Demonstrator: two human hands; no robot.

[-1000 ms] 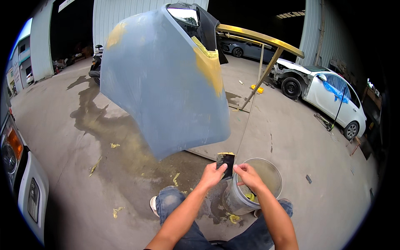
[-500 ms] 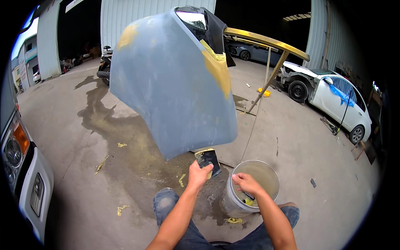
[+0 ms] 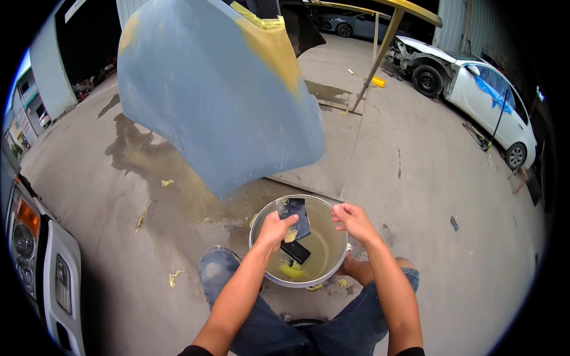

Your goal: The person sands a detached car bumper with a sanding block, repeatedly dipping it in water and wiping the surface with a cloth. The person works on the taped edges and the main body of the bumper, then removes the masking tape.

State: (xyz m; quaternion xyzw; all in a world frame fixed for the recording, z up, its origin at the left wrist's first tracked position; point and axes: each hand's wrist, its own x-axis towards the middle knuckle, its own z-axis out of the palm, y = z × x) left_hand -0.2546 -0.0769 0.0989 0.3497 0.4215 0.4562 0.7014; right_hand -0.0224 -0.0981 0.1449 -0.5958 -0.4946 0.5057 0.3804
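Observation:
My left hand pinches a dark sheet of sandpaper with a worn yellowish patch at its lower edge, held over the bucket. Below it, the round bucket stands between my knees with murky water inside. A black block and a yellow-green item lie in the bucket; the latter's kind is unclear. At the bucket's right rim is my right hand, its fingers bent but apart, with nothing visible in them. A grey car body panel with tan filler patches hangs in front of me.
A metal stand rises behind the panel. To the right is a partly stripped white car with blue film on its window. At left, a vehicle's headlight and bumper come close. Tape scraps lie on the wet concrete.
The bucket has shifted left across the floor, in between my knees. My left hand has brought the sandpaper over it. My right hand has gone from above the bucket's inside to its right rim.

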